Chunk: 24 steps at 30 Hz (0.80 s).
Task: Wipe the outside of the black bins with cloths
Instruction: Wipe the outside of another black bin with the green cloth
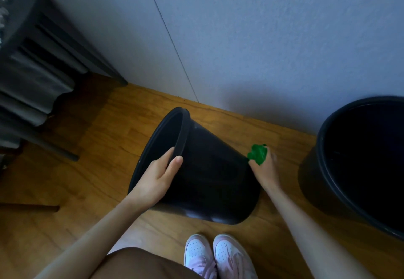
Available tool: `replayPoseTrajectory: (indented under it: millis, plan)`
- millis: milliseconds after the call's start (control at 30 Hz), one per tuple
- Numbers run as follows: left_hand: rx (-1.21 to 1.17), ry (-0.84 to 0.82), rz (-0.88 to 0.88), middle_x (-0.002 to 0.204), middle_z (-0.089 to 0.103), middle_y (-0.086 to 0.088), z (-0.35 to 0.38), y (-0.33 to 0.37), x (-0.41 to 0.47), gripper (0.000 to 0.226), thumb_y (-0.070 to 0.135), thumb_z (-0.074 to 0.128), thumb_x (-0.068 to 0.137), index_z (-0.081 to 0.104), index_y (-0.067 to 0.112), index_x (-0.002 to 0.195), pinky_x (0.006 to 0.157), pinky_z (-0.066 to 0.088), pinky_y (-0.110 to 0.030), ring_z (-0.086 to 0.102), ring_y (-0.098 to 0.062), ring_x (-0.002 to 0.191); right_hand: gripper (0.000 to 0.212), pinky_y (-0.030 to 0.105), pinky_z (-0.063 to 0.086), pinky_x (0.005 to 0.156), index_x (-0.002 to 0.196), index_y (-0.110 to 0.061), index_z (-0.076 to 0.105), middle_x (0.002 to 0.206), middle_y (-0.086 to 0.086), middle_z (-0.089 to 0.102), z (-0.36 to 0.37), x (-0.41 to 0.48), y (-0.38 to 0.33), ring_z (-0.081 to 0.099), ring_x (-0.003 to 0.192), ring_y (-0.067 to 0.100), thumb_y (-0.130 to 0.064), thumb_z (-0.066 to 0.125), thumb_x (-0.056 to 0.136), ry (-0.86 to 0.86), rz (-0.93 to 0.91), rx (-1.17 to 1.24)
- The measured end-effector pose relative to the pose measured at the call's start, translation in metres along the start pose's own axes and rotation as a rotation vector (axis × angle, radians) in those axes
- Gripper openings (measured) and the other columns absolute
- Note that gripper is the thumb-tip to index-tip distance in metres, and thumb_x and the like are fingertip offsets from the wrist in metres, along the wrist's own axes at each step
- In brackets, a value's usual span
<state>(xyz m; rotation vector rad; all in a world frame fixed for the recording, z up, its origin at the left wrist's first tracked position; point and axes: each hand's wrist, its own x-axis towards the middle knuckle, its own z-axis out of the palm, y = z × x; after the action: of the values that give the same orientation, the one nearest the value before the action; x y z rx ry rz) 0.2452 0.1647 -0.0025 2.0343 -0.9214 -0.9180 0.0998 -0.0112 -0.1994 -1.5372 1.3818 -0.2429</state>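
Note:
A black bin (209, 178) is tilted over on the wooden floor, its mouth facing left and its base to the right. My left hand (157, 178) grips its rim, thumb outside and fingers inside. My right hand (265, 169) holds a bunched green cloth (258, 154) against the bin's right edge near the base. A second black bin (328, 169) stands upright at the right, partly cut off by the frame.
A dark slatted piece of furniture (43, 64) with thin legs stands at the left against the blue-grey wall (240, 38). My feet in pink and white shoes (218, 254) are just below the tilted bin. Wooden floor (105, 147) lies between furniture and bin.

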Motion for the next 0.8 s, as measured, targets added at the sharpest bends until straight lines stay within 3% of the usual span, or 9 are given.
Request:
replayPoseTrajectory:
  millis: [100,233,333,433,500,633,733,800]
  plan:
    - [0.000,-0.020,0.013,0.104,0.068,0.005,-0.001,-0.001,0.000,0.031,0.039,0.037,0.089,0.053,0.030,0.113,0.084,0.053,-0.023,0.064,-0.006,0.100,0.064,0.037,0.033,0.104,0.140,-0.009,0.032,0.144,0.011,0.029,-0.001,-0.019,0.006,0.040,0.127,0.033,-0.012,0.062,0.084,0.067,-0.037,0.036]
    - [-0.021,-0.007,0.015,0.104,0.068,0.006,0.001,-0.002,-0.001,0.031,0.041,0.037,0.087,0.052,0.032,0.111,0.083,0.051,-0.022,0.064,-0.005,0.099,0.055,0.028,0.028,0.107,0.126,-0.009,0.043,0.146,0.007,0.025,0.005,-0.063,-0.022,0.032,0.133,0.024,0.000,0.066,0.076,0.122,-0.304,0.134]
    - [0.008,-0.004,0.020,0.097,0.069,0.017,0.001,-0.002,-0.001,0.024,0.041,0.037,0.086,0.051,0.037,0.105,0.077,0.050,-0.014,0.064,0.000,0.094,0.052,0.035,0.029,0.110,0.118,-0.014,0.042,0.146,0.010,0.025,0.016,-0.098,-0.059,0.028,0.136,0.021,-0.009,0.062,0.071,0.113,-0.567,0.216]
    - [0.047,0.018,0.026,0.087,0.068,-0.001,0.000,-0.003,0.000,0.018,0.038,0.039,0.091,0.052,0.036,0.103,0.075,0.054,-0.024,0.065,-0.008,0.086,0.049,0.046,0.030,0.110,0.117,-0.019,0.037,0.145,0.010,0.022,0.025,-0.112,-0.089,0.021,0.140,0.026,-0.018,0.054,0.070,0.009,-0.760,0.262]
    - [0.067,0.022,0.027,0.082,0.067,0.000,0.000,0.000,0.000,0.015,0.032,0.039,0.094,0.051,0.039,0.100,0.071,0.052,-0.020,0.064,-0.001,0.083,0.050,0.046,0.032,0.110,0.118,-0.020,0.036,0.145,0.008,0.021,0.025,-0.108,-0.094,0.021,0.141,0.028,-0.018,0.056,0.072,-0.015,-0.821,0.256]
    - [-0.002,0.003,0.016,0.080,0.062,0.042,0.003,0.006,-0.002,0.018,0.023,0.038,0.095,0.045,0.040,0.095,0.067,0.044,-0.002,0.059,0.018,0.083,0.061,0.029,0.030,0.110,0.125,-0.019,0.034,0.146,0.003,0.020,0.021,-0.081,-0.083,0.028,0.136,0.022,-0.005,0.065,0.075,-0.005,-0.655,0.256]
    - [-0.022,-0.027,0.023,0.097,0.064,0.034,0.002,0.003,-0.002,0.019,0.039,0.038,0.090,0.048,0.039,0.106,0.075,0.049,-0.011,0.062,0.006,0.095,0.061,0.019,0.024,0.102,0.134,-0.006,0.034,0.148,0.007,0.022,0.011,-0.059,-0.063,0.032,0.132,0.023,-0.005,0.063,0.081,0.040,-0.358,0.167]
    - [-0.065,-0.078,0.022,0.108,0.065,0.027,0.002,0.000,-0.003,0.031,0.056,0.041,0.089,0.046,0.039,0.115,0.086,0.051,-0.017,0.062,0.000,0.102,0.060,0.018,0.024,0.098,0.137,-0.006,0.032,0.148,0.009,0.024,0.005,-0.048,-0.046,0.033,0.131,0.025,-0.006,0.060,0.084,0.059,-0.224,0.141]
